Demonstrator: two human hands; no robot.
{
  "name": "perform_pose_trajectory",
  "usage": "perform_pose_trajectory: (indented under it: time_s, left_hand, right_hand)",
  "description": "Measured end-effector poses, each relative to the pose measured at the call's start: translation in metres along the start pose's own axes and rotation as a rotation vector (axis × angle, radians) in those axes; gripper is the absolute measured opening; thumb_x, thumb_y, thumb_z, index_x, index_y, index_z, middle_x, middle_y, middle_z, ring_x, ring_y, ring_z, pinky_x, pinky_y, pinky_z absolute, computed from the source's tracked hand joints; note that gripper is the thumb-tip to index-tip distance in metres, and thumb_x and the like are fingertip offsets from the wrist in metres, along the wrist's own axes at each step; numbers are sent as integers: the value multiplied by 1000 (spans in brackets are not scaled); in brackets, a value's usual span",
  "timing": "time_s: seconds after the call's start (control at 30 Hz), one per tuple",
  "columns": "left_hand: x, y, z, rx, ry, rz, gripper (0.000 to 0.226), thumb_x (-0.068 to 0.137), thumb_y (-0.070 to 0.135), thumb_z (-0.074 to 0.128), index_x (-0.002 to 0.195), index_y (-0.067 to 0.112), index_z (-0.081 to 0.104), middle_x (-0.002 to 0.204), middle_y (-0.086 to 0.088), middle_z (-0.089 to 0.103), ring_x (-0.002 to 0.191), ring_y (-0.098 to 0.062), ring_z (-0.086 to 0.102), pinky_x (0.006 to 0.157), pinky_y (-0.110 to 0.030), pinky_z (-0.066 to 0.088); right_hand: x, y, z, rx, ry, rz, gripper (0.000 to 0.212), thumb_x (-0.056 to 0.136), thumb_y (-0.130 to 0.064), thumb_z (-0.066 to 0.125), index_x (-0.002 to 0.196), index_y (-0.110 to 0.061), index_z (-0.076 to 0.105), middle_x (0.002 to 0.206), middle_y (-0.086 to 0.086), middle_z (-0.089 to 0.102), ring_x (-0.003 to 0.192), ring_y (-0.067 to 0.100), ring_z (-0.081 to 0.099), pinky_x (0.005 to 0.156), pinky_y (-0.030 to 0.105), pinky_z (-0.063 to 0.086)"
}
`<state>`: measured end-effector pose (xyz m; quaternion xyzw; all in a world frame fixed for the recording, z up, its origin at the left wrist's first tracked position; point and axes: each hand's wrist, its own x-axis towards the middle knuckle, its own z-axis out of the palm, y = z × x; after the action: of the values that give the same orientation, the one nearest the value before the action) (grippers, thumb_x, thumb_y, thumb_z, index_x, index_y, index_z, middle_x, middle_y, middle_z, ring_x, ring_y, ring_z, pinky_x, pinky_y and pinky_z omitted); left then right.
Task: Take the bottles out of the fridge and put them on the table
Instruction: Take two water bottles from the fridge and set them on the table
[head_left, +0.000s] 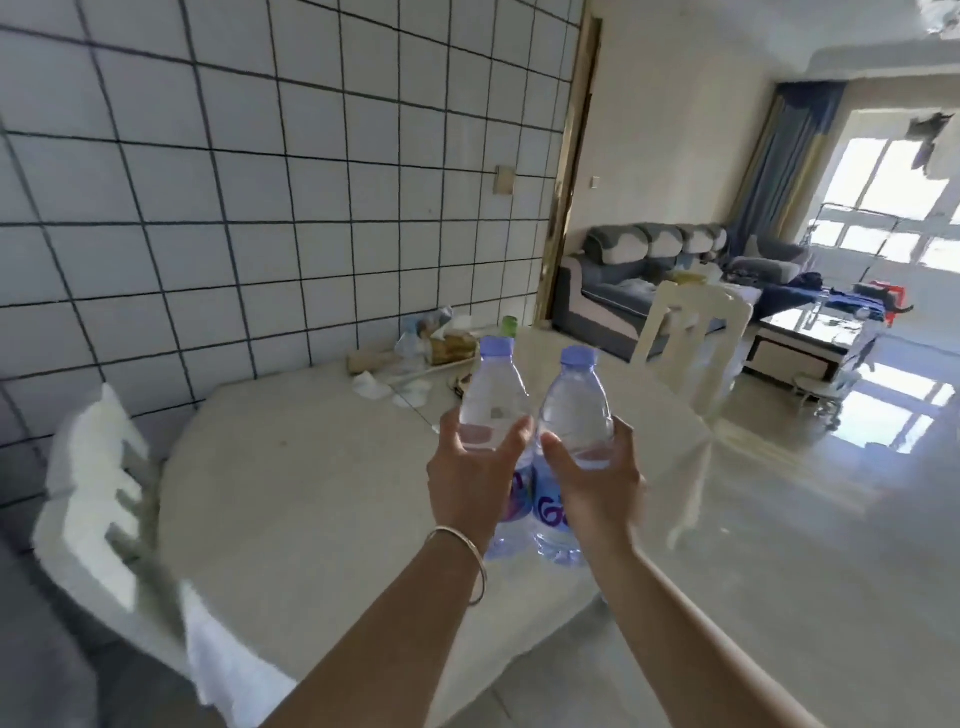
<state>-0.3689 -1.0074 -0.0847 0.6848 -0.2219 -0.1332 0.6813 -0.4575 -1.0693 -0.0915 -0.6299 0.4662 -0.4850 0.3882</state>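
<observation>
Two clear water bottles with pale purple caps are held side by side over the table (322, 493). My left hand (470, 478) is wrapped around the middle of the left bottle (493, 395). The right bottle (574, 410) is gripped the same way by my right hand (597, 478). Both stand upright and nearly touch each other. Their bases hover close to the cream tabletop near its front right part; whether they rest on it I cannot tell. The fridge is out of view.
A white chair (98, 467) stands at the table's left, another chair (691, 338) at its far right. Clutter of bags, tissues and a green-lidded jar (509, 325) lies along the tiled wall. Beyond are a sofa (639, 270) and a glossy floor.
</observation>
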Motion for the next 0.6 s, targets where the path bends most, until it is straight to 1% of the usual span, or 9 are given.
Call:
perform_pose_trajectory:
  time_s: [0.07, 0.13, 0.17, 0.23, 0.3, 0.37, 0.47, 0.53, 0.6]
  left_hand:
    - [33, -10, 11, 13, 82, -4, 50, 69, 49, 75, 106, 21, 54, 90, 4, 66, 86, -16, 62, 78, -24, 43]
    - [63, -18, 18, 30, 155, -21, 53, 68, 52, 75, 109, 24, 56, 92, 4, 68, 86, -15, 64, 80, -28, 48]
    - [76, -20, 19, 40, 190, -30, 54, 67, 52, 75, 109, 24, 56, 93, 4, 68, 83, -13, 64, 80, -29, 49]
    - [100, -27, 19, 54, 263, -48, 54, 67, 50, 76, 110, 25, 54, 92, 5, 66, 75, -2, 60, 77, -27, 47]
    - [123, -37, 14, 66, 323, -60, 53, 66, 51, 76, 107, 26, 54, 91, 6, 67, 74, 2, 59, 74, -24, 45]
    - [143, -49, 5, 73, 384, -83, 52, 64, 53, 77, 104, 28, 55, 90, 5, 68, 77, 0, 62, 70, -20, 45]
    - [179, -67, -11, 82, 480, -129, 45, 66, 50, 77, 99, 33, 51, 90, 6, 68, 78, 1, 61, 67, -15, 43]
    - [206, -80, -23, 103, 529, -141, 47, 66, 50, 77, 101, 31, 53, 91, 5, 69, 81, -7, 64, 73, -21, 48]
    - [233, -93, -38, 132, 554, -162, 49, 65, 51, 77, 101, 30, 50, 94, 5, 69, 85, -11, 64, 78, -25, 47]
  right_hand:
    - [34, 6, 26, 0, -99, -23, 57, 66, -48, 75, 115, -30, 51, 88, -4, 60, 82, 20, 59, 70, 27, 39]
    - [63, 10, 52, -23, -200, -30, 59, 67, -50, 74, 117, -30, 50, 87, -5, 59, 81, 19, 57, 71, 28, 41]
    - [76, 11, 65, -32, -245, -34, 60, 67, -52, 74, 117, -31, 49, 88, -5, 61, 81, 20, 58, 72, 30, 44]
    - [97, 14, 94, -34, -341, -46, 61, 66, -55, 73, 117, -31, 48, 90, -3, 64, 84, 21, 60, 76, 33, 48]
    - [110, 17, 123, -30, -435, -47, 62, 67, -55, 72, 118, -31, 47, 91, 0, 65, 85, 22, 61, 78, 36, 48]
    - [117, 20, 152, -28, -517, -46, 62, 68, -55, 71, 119, -30, 46, 92, 1, 65, 86, 23, 61, 79, 37, 48]
    - [125, 25, 201, -29, -607, -61, 65, 70, -55, 71, 122, -28, 45, 94, 2, 65, 88, 24, 61, 82, 40, 50]
    - [128, 28, 237, -21, -662, -52, 67, 69, -56, 71, 123, -27, 44, 97, 3, 64, 89, 24, 61, 82, 40, 50]
    - [130, 32, 275, -8, -701, -34, 71, 64, -61, 70, 121, -28, 44, 100, 3, 65, 90, 23, 62, 82, 39, 50]
